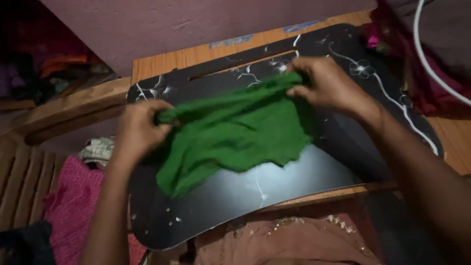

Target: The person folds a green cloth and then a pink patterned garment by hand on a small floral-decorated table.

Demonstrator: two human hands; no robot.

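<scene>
Both hands grip a green cloth [235, 130] by its top edge, stretching it between them above a black surface [274, 191] painted with white flowers. The left hand [140, 130] is closed around the bunched left corner, its fingertips buried in the folds. The right hand [324, 83] pinches the right corner between thumb and fingers. The cloth sags from that held edge, and its ragged lower hem hangs over the surface; whether it rests on the surface or floats just above is hard to tell, since the fabric is blurred.

A narrow slot [235, 66] runs along the far part of the surface, partly hidden by the cloth and the right hand. The near edge of the surface curves inward, and pale pink fabric with small beads [289, 240] fills that curve, cut off by the frame's bottom. A pink knitted cloth [68, 201] lies at the left, beside wooden slats [19, 181]. The near half of the surface is bare and shiny. A white cord [431, 64] crosses the upper right corner over dark red cloth [431, 93]. The far left is too dim to make out.
</scene>
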